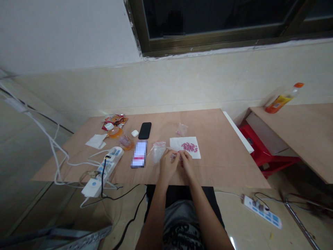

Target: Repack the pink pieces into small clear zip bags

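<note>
My left hand (169,162) and my right hand (186,159) meet at the lower edge of a white paper sheet (179,142). Both are closed, fingers pinched together on what looks like a small clear plastic bag (173,157), mostly hidden by the fingers. Many small pink pieces (189,147) lie in a patch on the paper, just beyond my right hand. To the left of my left hand lie clear zip bags (158,151) with a reddish top edge. Behind the paper rests another small clear bag (182,130) with pink pieces inside.
Left of the bags are a lit phone (139,154), a black phone (145,131), a white case (135,133) and an orange drink bottle (119,137). A power strip (104,172) with cables crosses the table's left front edge. A red stool (260,152) stands right.
</note>
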`<state>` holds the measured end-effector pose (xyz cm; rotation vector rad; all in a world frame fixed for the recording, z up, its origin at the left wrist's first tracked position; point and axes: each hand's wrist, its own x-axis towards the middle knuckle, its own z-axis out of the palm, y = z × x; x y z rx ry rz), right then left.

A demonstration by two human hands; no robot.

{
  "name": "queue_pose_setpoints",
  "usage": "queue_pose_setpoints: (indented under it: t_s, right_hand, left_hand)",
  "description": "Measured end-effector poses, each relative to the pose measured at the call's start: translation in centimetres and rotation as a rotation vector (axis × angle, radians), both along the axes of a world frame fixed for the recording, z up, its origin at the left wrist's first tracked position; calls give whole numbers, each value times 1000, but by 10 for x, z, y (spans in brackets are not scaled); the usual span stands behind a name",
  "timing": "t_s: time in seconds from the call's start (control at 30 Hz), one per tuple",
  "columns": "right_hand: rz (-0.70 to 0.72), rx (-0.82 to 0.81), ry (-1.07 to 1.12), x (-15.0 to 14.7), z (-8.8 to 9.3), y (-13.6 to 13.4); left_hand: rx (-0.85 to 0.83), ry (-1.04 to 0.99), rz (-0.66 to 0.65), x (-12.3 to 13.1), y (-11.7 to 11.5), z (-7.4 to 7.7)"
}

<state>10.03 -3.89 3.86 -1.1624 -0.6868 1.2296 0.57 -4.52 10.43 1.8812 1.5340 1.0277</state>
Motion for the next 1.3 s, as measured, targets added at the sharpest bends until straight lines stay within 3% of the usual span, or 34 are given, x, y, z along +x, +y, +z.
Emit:
queue_pose_setpoints:
  t_s: [0.17,0.33,0.67,0.97,1.1,1.3]
  right_hand:
    - [-77,-66,318,1,-3,1]
    - [-4,-103,488,5,-8,4]
    - [27,-132,638,-2,-9,5]
    - [-3,-194,629,-4,-7,5]
    - [-25,-226,726,-3,-7,5]
    - [56,-193,785,0,-12,5]
  left_hand:
    - [-36,0,-86,-9,1,0]
    - [-53,77,-129,-13,-1,2]
    - [1,138,-83,-13,-2,9]
    - [-15,134,-149,-16,-3,16]
    - [0,135,-158,-17,-4,18]
    - [12,93,-138,-17,-4,20]
